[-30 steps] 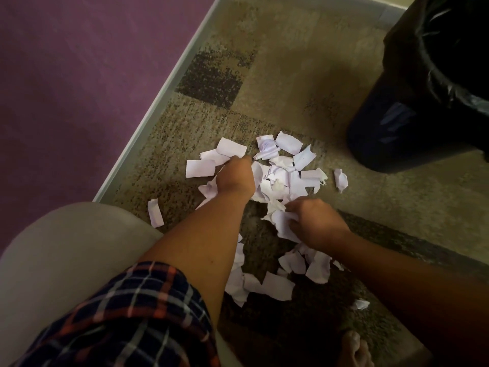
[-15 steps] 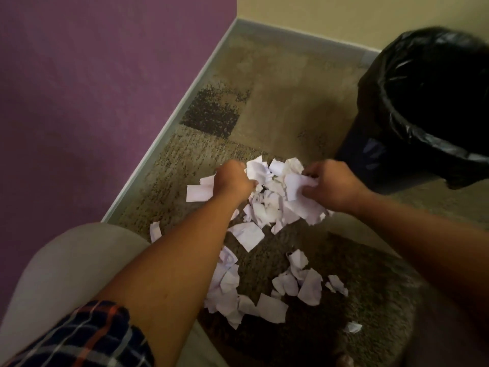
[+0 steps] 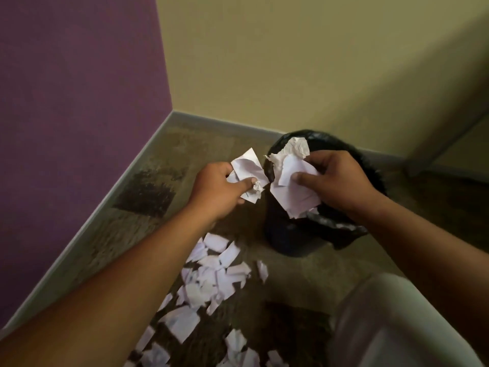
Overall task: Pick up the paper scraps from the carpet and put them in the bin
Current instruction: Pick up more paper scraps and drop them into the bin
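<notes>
Head cam, L hand (image 3: 219, 186) grip pinching crumpled paper scraps (image 3: 247, 172), R hand (image 3: 336, 181) pinching creased wad (image 3: 291, 192) over bin (image 3: 296, 245).

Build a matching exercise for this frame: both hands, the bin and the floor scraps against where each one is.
1. left hand
2. right hand
3. round bin with black plastic liner
4. loose white paper scraps

A. lying on the patterned brown carpet
B. gripping crumpled sheets above the bin's opening
C. gripping folded scraps short of the bin's rim
D. standing near the beige wall

Pairs: 1-C, 2-B, 3-D, 4-A
</notes>
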`<action>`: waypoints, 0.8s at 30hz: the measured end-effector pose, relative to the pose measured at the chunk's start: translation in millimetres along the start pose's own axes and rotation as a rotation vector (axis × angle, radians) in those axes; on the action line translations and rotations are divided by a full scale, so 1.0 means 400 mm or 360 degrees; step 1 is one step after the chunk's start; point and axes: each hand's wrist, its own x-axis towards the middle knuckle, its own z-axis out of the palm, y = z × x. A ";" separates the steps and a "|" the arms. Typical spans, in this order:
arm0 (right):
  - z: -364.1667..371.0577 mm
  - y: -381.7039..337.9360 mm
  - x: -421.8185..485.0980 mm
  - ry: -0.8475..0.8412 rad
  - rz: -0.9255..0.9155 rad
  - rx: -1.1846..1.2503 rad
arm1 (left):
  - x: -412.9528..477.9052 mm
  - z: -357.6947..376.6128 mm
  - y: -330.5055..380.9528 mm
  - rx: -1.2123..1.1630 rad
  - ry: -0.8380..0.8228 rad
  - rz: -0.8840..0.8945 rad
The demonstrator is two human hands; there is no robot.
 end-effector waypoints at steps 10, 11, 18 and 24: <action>-0.189 0.082 0.060 0.0274 0.0290 -0.0010 | 0.075 0.210 0.199 0.0047 -0.0236 0.0094; -0.195 0.088 0.064 0.0271 0.0322 0.0039 | 0.079 0.223 0.205 0.0069 -0.0259 0.0103; -0.211 0.113 0.082 0.0332 0.0387 0.0219 | 0.101 0.268 0.222 0.0108 -0.0388 0.0034; -0.193 0.151 0.094 0.0407 0.0411 0.0215 | 0.087 0.276 0.194 0.0112 -0.0366 0.0091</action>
